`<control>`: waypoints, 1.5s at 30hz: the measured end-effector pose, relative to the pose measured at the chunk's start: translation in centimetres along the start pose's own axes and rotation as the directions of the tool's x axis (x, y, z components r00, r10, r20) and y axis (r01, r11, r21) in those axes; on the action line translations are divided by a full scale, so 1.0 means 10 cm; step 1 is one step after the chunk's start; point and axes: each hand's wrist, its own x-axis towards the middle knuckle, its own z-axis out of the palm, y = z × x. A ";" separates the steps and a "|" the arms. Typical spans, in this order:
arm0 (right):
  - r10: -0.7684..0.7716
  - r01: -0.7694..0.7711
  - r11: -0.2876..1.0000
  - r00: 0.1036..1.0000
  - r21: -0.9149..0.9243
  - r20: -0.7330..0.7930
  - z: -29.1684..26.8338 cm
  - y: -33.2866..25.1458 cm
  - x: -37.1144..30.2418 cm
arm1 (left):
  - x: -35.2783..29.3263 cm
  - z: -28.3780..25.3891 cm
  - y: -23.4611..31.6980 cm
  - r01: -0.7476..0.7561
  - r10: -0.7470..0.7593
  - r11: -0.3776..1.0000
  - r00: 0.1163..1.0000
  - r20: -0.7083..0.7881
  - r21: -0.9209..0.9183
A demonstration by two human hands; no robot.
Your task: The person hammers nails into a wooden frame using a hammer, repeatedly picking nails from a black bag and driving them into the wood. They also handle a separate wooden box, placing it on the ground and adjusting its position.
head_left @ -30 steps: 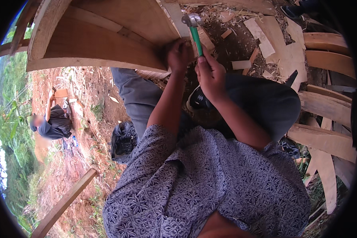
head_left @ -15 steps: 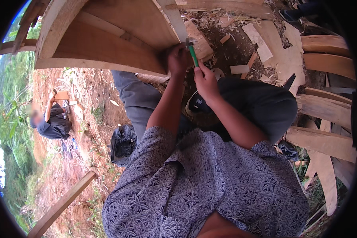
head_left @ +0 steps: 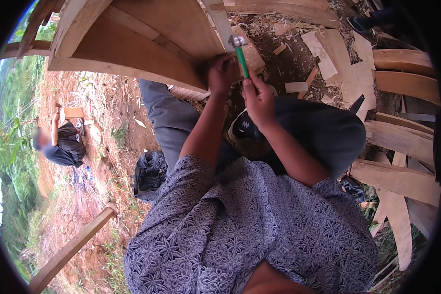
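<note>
In the head view, the right hand (head_left: 259, 103) is closed around a green-handled, metal-headed hammer (head_left: 242, 62), whose head hangs near the narrow right end of a large, panelled brown wooden frame (head_left: 127, 74). The left hand (head_left: 221, 76) is at that end, fingers bent; shadow hides whether they pinch anything. A badly aimed blow could catch those fingers, because they lie so near the hammer head. The frame might also jolt into the grey-trousered left leg (head_left: 169, 115) just beside it if struck off-line.
</note>
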 end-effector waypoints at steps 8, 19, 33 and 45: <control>0.244 -0.244 0.970 0.970 0.003 0.019 -0.13 -0.06 0.05 | -0.32 -0.52 0.70 -0.414 0.404 0.870 0.910 0.093 0.268; 0.312 -0.306 0.948 0.947 -0.085 0.080 -0.17 0.10 0.08 | 0.59 -2.31 2.45 -0.433 0.437 0.899 0.871 -0.223 0.072; -0.193 0.175 0.965 0.978 0.196 0.075 -0.01 -0.70 -0.26 | 0.35 -2.12 2.47 -0.681 0.793 0.609 0.520 -0.318 0.407; -0.184 0.181 0.974 0.983 0.136 0.007 0.08 -0.94 -0.21 | 0.37 -2.17 2.45 -0.712 0.824 0.567 0.475 -0.310 0.415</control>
